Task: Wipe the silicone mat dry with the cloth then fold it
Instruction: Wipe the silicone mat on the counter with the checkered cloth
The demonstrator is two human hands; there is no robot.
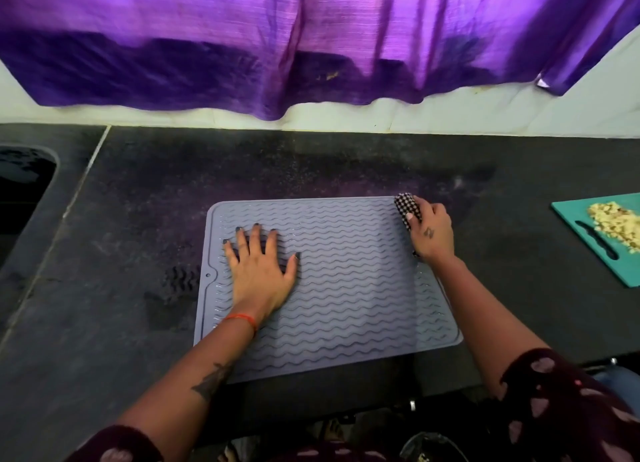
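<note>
Left hand (259, 274) presses flat, fingers spread, on the silicone mat (346, 288). Right hand (431, 233) grips the cloth (407, 209) at the mat's far right corner; unwiped mat lies leftward.

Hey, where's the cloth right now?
In the head view, the checked cloth is bunched in the right hand, at the far right corner of the silicone mat; the left hand lies flat on the mat's left half.
</note>
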